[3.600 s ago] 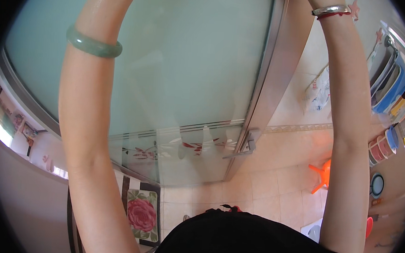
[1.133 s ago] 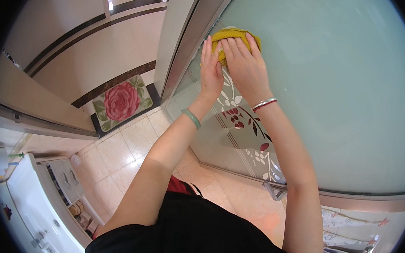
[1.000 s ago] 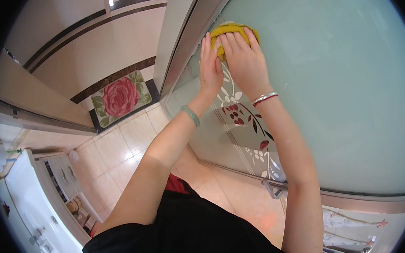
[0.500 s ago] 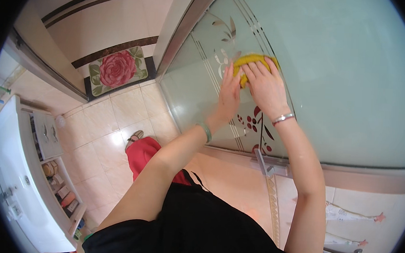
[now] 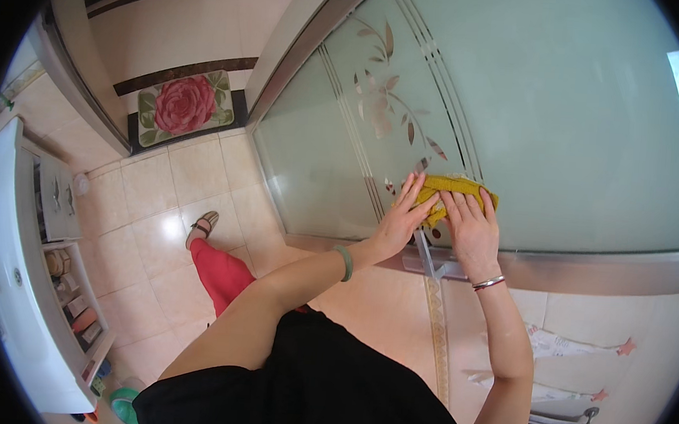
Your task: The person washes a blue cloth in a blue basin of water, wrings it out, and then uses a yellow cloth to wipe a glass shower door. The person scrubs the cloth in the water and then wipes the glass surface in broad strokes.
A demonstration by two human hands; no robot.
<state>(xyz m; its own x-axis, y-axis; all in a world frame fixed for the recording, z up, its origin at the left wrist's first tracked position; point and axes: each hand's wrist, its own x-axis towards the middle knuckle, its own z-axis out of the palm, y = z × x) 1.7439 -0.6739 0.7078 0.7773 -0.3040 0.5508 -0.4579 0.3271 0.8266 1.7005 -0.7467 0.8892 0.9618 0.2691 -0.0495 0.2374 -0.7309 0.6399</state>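
Observation:
A mustard-yellow cloth (image 5: 461, 190) lies against a frosted glass door (image 5: 588, 143) with a clear floral and leaf pattern. My right hand (image 5: 472, 235), a silver bangle on its wrist, holds the cloth to the glass, fingers extended over it. At the cloth's left edge, my left hand (image 5: 400, 226) is open, fingers stretched out and thumb reaching the cloth; a green bangle circles that wrist. Just below both hands is the door's metal handle (image 5: 426, 256). Part of the cloth is hidden under my fingers.
A white washbasin (image 5: 20, 268) over an open-shelved cabinet stands at the left. A rose-patterned mat (image 5: 185, 105) lies by the doorway. At lower right, star-tipped hooks (image 5: 625, 347) and a rail with something blue are on the tiled wall. A green basin (image 5: 126, 407) sits at lower left.
Both hands and the cloth have moved down the glass, from the upper flower pattern to just above the handle. More of the floral pattern shows above them.

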